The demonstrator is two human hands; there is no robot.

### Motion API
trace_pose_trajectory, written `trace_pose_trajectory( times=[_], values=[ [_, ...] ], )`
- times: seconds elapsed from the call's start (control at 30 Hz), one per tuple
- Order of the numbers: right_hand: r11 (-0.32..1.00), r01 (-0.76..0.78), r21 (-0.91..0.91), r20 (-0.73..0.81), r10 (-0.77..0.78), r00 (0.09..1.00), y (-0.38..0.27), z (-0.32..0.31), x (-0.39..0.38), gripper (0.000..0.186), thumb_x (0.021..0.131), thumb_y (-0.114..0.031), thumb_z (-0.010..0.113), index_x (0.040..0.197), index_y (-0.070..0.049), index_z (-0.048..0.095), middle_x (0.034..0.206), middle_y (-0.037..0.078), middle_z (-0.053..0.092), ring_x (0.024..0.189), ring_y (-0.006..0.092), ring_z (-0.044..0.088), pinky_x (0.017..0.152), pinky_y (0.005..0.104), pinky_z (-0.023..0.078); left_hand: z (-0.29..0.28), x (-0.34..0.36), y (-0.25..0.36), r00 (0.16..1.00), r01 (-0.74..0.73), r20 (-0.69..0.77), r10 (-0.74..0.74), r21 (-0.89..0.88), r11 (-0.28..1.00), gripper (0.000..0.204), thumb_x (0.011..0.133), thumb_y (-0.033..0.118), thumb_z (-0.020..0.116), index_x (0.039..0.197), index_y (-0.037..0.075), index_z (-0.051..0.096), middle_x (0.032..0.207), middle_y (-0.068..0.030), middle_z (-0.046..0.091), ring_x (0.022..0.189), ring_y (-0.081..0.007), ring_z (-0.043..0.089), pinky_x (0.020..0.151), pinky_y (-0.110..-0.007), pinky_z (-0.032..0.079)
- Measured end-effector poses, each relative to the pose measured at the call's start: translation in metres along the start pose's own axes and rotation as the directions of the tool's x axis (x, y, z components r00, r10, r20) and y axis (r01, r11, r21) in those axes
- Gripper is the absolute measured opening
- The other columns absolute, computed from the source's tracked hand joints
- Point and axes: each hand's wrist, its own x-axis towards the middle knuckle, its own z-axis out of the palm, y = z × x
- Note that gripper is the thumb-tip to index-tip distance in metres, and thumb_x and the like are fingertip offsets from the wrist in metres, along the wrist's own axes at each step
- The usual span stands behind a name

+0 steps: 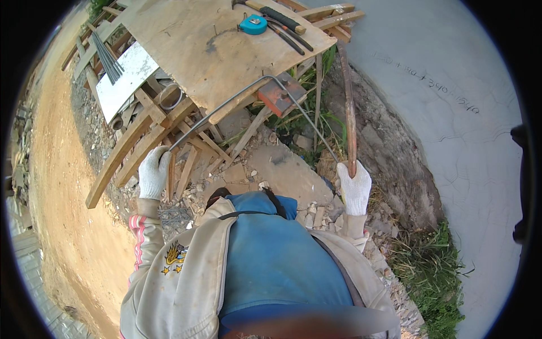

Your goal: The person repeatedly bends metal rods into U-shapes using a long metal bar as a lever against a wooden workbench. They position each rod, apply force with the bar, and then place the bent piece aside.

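My gloved left hand (153, 172) is closed on one end of a bent grey metal rod (226, 101). The rod rises to bends at a rusty metal block (279, 101) on the board's near edge, then slopes down to my gloved right hand (354, 186). That hand is closed at the rod's other end and round a long rusty bar or pipe (347, 107), which reaches up beside the board (197, 62). A teal tape measure (252, 24), a hammer (282, 20) and long-handled pincers (291, 40) lie on the board's far part.
Timber pieces (138, 141) and a white panel (121, 85) with thin grey rods (107, 56) are at the left, beside a dirt path (62, 186). Rubble and broken slabs (282, 169) lie below; grass (423, 271) and a grey wall (463, 158) with markings are on the right.
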Motion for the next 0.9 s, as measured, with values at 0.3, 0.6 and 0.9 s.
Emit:
trace_pose_trajectory(
  times=[0.3,0.6,0.9],
  values=[
    [0.988,-0.064,0.142,0.058,0.057,0.997,0.008,0.009,0.003,0.019,0.1,-0.019,0.077,0.099,-0.002,0.067,0.073,-0.001,0.06,0.058,0.0073,0.057,0.055,0.0269,0.045,0.073,0.109,0.133,0.926,-0.275,-0.271,0.263,-0.01,0.961,0.024,0.096,0.025,0.075,0.116,0.011,0.075,0.112,-0.0123,0.072,0.105,-0.0351,0.071,0.088,-0.044,0.057],
    [0.984,-0.072,0.165,0.04,0.066,0.997,-0.018,0.008,-0.027,0.022,0.099,-0.021,0.079,0.1,-0.002,0.068,0.078,-0.001,0.06,0.068,0.0097,0.052,0.063,0.0305,0.045,0.161,0.194,0.16,0.959,-0.278,-0.049,0.279,0.027,0.96,0.025,0.093,0.034,0.076,0.103,0.012,0.08,0.109,-0.0127,0.072,0.106,-0.037,0.068,0.092,-0.047,0.054],
    [0.996,0.024,-0.088,-0.023,-0.026,0.999,-0.041,-0.049,-0.037,0.025,0.097,-0.021,0.08,0.105,-0.001,0.067,0.081,0.007,0.06,0.073,0.0168,0.049,0.069,0.0331,0.048,0.162,0.204,0.15,0.926,-0.374,-0.072,0.371,-0.048,0.926,0.024,0.092,0.034,0.078,0.1,0.011,0.08,0.112,-0.0099,0.073,0.109,-0.0367,0.067,0.095,-0.048,0.053]
  ],
)
